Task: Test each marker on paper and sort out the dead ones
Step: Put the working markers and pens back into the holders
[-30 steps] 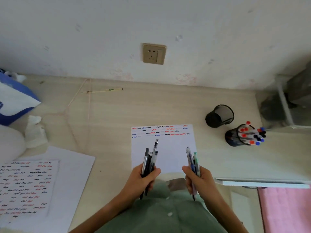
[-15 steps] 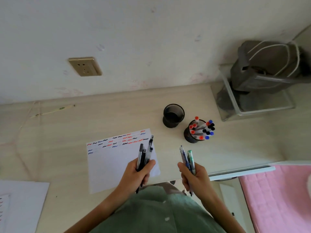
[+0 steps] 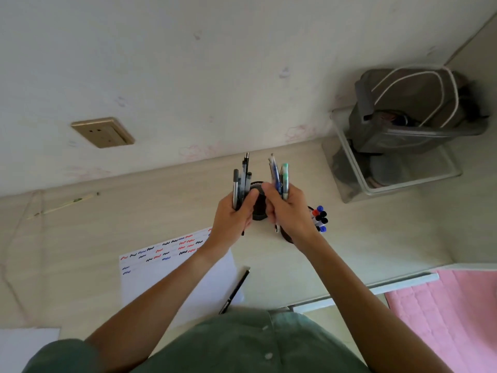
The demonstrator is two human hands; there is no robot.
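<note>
My left hand [image 3: 233, 216] grips a bundle of dark pens [image 3: 241, 181] held upright. My right hand [image 3: 289, 211] grips a second bundle of blue and green pens [image 3: 279, 176]. Both hands hover close together over a black mesh cup [image 3: 258, 208], which they mostly hide. Behind my right hand, a second cup holds several markers [image 3: 320, 218] with red, blue and black caps. The test paper [image 3: 172, 262], marked with coloured squiggles, lies on the desk under my left forearm. One black pen [image 3: 236, 289] lies loose at the paper's right edge.
A clear bin [image 3: 390, 168] holding a grey bag [image 3: 408, 111] stands at the back right against the wall. A wall socket [image 3: 103, 132] is at the left. A pink cloth [image 3: 446, 310] lies beyond the desk's right edge. Another white sheet [image 3: 24, 343] sits at the bottom left.
Both hands have risen from near my body and reached forward over the black mesh cup, carrying their pen bundles. A black pen now lies loose by the paper. The camera view swung right.
</note>
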